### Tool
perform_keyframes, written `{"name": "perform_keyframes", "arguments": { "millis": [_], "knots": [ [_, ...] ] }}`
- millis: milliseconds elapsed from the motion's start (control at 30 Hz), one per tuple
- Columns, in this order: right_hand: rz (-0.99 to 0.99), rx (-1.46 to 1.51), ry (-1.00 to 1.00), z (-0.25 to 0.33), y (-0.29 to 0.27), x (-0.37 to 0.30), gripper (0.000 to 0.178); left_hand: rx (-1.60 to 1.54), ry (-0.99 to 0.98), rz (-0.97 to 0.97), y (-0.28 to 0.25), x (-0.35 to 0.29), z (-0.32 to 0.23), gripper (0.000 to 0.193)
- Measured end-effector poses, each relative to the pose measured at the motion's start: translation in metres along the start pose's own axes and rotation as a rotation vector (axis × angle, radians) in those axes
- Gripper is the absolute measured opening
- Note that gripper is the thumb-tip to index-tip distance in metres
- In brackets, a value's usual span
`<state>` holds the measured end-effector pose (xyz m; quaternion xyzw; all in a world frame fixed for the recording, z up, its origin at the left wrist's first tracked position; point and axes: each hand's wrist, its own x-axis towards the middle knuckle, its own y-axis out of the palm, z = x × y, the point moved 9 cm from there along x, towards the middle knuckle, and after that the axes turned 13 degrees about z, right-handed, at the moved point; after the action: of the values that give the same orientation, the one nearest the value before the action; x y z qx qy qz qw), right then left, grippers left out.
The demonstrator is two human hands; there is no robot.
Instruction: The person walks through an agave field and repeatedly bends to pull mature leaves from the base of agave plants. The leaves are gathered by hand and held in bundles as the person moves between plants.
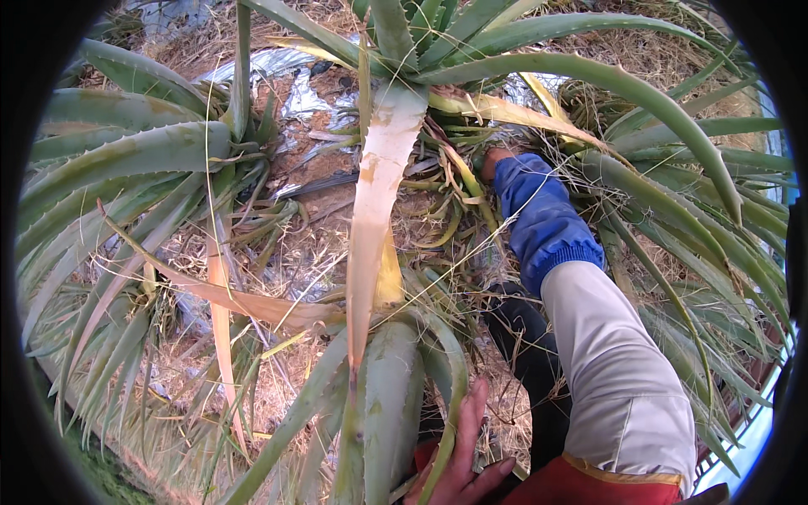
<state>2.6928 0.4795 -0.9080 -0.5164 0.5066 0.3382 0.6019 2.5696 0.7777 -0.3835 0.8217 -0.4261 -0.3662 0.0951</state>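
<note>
My right arm, in a beige sleeve with a blue cuff cover, reaches forward to the base of the far aloe plant (412, 38). Only a bit of my right hand (492, 162) shows past the cuff; leaves and dry stalks hide its fingers. Nearest to it are small green and yellowing shoots (459, 181). At the lower edge, my left hand (470, 459) has its fingers stretched out and thumb apart. It lies against a curved leaf of the near aloe plant (391, 404), with part of the hand behind that leaf.
A long pale, drying leaf (383, 185) hangs down the middle. Spiny aloe plants crowd the left (126, 160) and the right (699, 210). Torn silvery plastic sheeting (303, 97) and dry grass cover the soil. A dark-clad leg (526, 337) stands beside my right arm.
</note>
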Motion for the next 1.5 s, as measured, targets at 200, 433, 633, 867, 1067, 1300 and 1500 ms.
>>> {"name": "perform_keyframes", "arguments": {
  "millis": [200, 433, 633, 867, 1067, 1300, 1500],
  "knots": [
    [-0.097, -0.032, -0.133, 0.040, -0.001, -0.025, 0.028, 0.024, 0.021, -0.002, 0.002, -0.006, 0.006, 0.105],
    [-0.097, -0.537, -0.254, 0.054, 0.011, -0.042, 0.024, 0.153, 0.139, 0.072, 0.010, -0.009, -0.003, 0.106],
    [0.065, 0.388, -0.234, 0.066, 0.031, -0.142, 0.042, 0.061, 0.250, 0.039, -0.002, -0.018, 0.006, 0.107],
    [-0.177, 1.193, -0.147, -0.023, 0.098, -0.226, 0.066, 0.139, 0.089, 0.054, 0.014, -0.001, 0.011, 0.105],
    [-0.682, 1.237, -0.175, -0.034, 0.058, -0.364, 0.073, 0.181, 0.122, 0.007, 0.024, 0.010, -0.001, 0.097],
    [-0.917, 1.078, -0.445, 0.008, -0.002, -0.504, 0.067, 0.119, 0.135, -0.034, 0.026, 0.004, -0.004, 0.098],
    [-0.602, 1.424, -0.766, 0.028, -0.013, -0.572, 0.070, -0.086, 0.245, -0.036, 0.033, 0.006, -0.014, 0.107]
  ]
}}
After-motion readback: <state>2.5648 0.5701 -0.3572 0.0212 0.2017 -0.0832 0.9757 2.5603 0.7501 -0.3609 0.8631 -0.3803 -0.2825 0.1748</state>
